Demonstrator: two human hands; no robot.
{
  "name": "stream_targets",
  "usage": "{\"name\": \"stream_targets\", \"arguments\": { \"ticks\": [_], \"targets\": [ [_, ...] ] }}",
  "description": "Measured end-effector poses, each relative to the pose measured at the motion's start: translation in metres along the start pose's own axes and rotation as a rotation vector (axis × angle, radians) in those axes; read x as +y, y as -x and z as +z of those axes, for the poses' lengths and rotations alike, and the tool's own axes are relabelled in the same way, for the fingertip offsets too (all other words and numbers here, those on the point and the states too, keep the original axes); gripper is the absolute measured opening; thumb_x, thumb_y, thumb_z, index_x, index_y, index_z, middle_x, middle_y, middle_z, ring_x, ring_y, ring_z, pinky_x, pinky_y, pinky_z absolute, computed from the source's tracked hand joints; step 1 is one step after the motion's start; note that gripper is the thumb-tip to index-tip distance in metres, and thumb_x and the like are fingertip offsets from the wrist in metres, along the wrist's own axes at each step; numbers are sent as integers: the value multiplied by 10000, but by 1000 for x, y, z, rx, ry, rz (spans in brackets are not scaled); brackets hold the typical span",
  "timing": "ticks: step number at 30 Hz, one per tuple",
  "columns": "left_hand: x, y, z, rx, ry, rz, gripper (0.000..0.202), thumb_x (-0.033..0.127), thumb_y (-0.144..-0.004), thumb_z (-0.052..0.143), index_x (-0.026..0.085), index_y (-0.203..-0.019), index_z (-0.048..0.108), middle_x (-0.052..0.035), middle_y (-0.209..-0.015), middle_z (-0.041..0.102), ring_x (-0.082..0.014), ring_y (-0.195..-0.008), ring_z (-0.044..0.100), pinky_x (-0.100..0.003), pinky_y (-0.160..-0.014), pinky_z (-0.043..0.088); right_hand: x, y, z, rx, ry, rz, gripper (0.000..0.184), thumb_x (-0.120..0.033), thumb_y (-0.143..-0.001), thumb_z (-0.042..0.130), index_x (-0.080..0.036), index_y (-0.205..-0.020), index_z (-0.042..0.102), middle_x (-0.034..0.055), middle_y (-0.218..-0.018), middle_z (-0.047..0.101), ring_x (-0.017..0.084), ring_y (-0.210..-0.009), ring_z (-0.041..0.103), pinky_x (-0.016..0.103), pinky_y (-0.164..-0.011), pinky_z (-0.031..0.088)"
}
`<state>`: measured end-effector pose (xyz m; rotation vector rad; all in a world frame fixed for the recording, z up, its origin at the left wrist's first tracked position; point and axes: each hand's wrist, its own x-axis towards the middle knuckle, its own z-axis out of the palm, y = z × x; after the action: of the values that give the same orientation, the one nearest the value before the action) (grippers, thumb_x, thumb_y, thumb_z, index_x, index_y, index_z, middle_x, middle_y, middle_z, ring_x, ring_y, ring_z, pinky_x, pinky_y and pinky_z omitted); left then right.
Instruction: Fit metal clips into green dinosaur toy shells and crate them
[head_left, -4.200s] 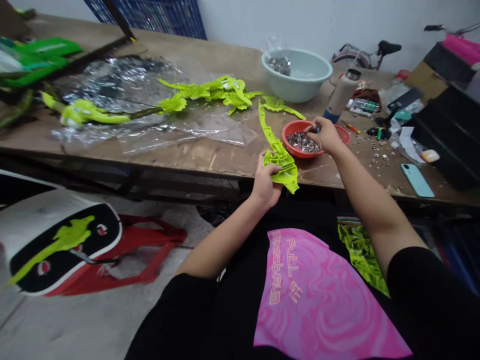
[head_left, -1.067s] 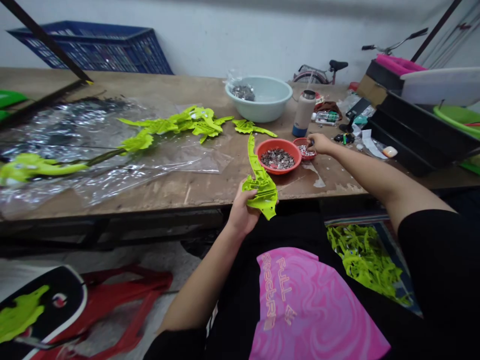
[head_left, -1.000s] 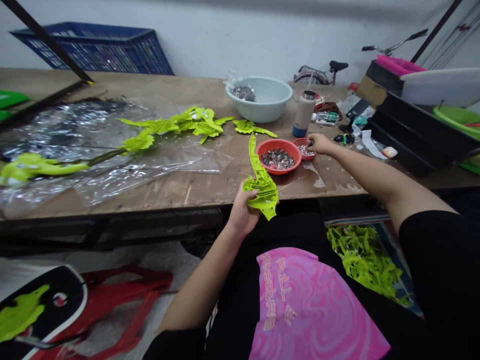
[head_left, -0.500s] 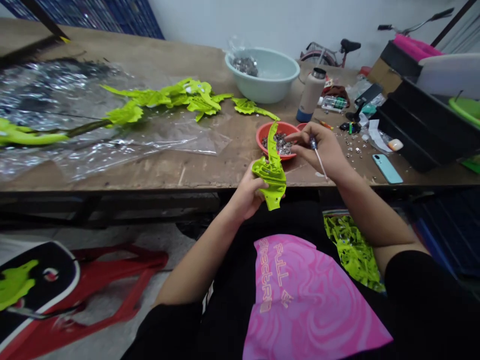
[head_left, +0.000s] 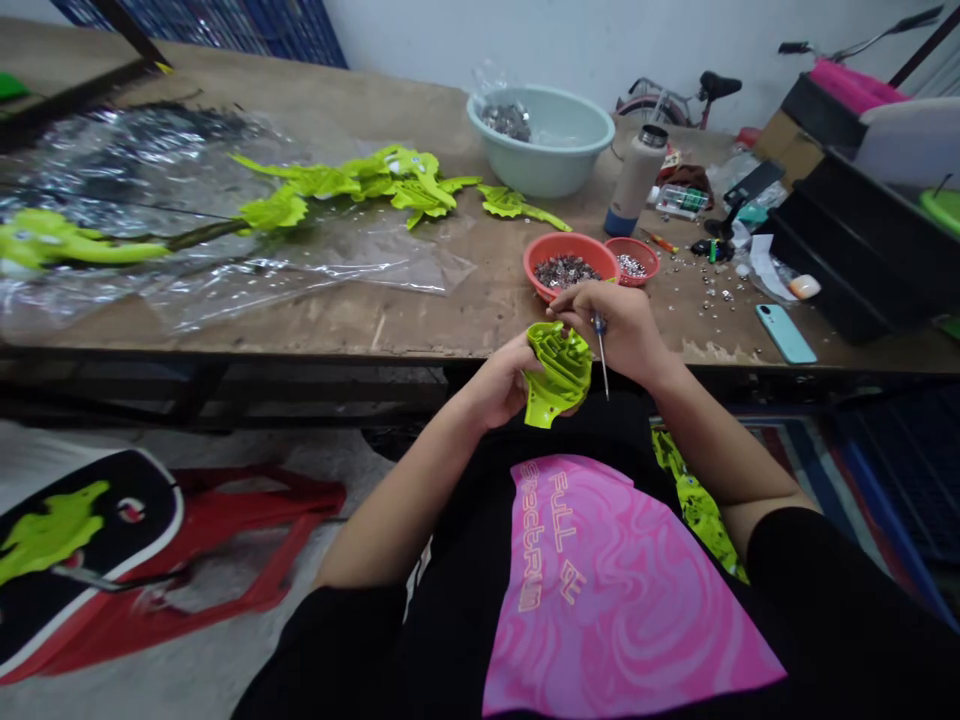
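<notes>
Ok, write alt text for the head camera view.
A left hand holds a lime-green moulded plastic piece while a right hand grips a thin metal-shafted tool beside it. Beyond them, on a worn wooden workbench, sit an orange-red plastic bowl of small metal bits and more lime-green parts on clear plastic sheeting.

Below the orange bowl (head_left: pixel 561 268), the left hand (head_left: pixel 496 381) gripped a lime-green plastic piece (head_left: pixel 559 373), the right hand (head_left: pixel 611 330) a pointed metal tool (head_left: pixel 602 358).

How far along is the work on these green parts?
Done, it seems: green pieces lie on the plastic sheet. In hand: the left hand holds a green part, the right hand a screwdriver. Left: the red bowl holds many metal bits.
</notes>
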<state>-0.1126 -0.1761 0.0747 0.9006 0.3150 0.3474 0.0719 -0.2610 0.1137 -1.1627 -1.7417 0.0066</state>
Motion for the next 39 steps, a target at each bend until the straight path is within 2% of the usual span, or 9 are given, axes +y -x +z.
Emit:
{"name": "stream_targets", "arguments": {
  "ticks": [3,8,14,23,27,32,35,37,39],
  "targets": [
    [3,0,-1,33,21,-25,487,199,-606,762,151,-1090,737,-102,-935,812,-297,-776,763,-418,-671,650,0,4,-1,-29,75,-42,301,-237,-1028,660,-273,-779,493,19,-1017,857,217,-903,800,387,-815,608],
    [7,-2,-2,30,21,-81,484,247,-616,721,150,-1089,757,-133,-999,821,-351,-828,780,-508,-701,672,-3,6,-1,-3,-33,-46,430,-389,-1058,719,-272,-738,458,29,-915,853,205,-818,798,359,-751,616],
    [7,-2,-7,-94,28,-91,428,261,-657,741,138,-1066,758,-176,-1011,828,-389,-805,795,-540,-644,676,-3,8,4,-34,-88,55,546,-605,-1034,748,-273,-724,445,55,-903,852,212,-797,798,368,-760,637],
    [8,1,-1,-67,-24,-68,469,292,-568,752,133,-1010,743,-152,-931,821,-327,-720,764,-448,-622,644,2,12,9,-29,-137,32,504,-529,-1034,762,-271,-733,450,54,-915,846,208,-811,791,366,-763,600],
    [10,3,1,-105,-32,-77,467,275,-605,710,133,-1049,738,-151,-919,805,-349,-751,763,-493,-627,649,0,13,7,-21,-166,86,527,-556,-1009,785,-276,-741,429,49,-918,844,219,-833,787,378,-769,609],
    [10,3,-1,-133,-24,-62,427,270,-652,704,162,-1065,716,-136,-918,801,-378,-749,773,-539,-597,657,-1,11,7,3,-61,-47,456,-428,-1049,727,-281,-734,432,32,-900,822,239,-896,722,434,-824,610],
    [8,1,-1,-77,-24,-20,452,237,-617,731,150,-1061,711,-123,-932,814,-334,-748,783,-461,-642,664,2,11,8,1,39,-114,379,-377,-1073,715,-280,-791,480,19,-956,811,248,-995,681,445,-890,603],
    [7,1,0,-30,2,22,479,201,-600,741,149,-1076,710,-114,-984,823,-328,-820,805,-435,-707,676,5,10,6,50,99,-135,323,-499,-1097,695,-290,-893,557,35,-1070,787,255,-1087,682,475,-989,596],
    [5,1,1,-5,46,68,515,169,-615,760,173,-1126,698,-101,-1060,825,-353,-912,819,-500,-799,699,8,10,3,184,156,-107,407,-688,-1107,590,-298,-996,629,72,-1213,717,274,-1219,670,515,-1110,566]
  ]
}}
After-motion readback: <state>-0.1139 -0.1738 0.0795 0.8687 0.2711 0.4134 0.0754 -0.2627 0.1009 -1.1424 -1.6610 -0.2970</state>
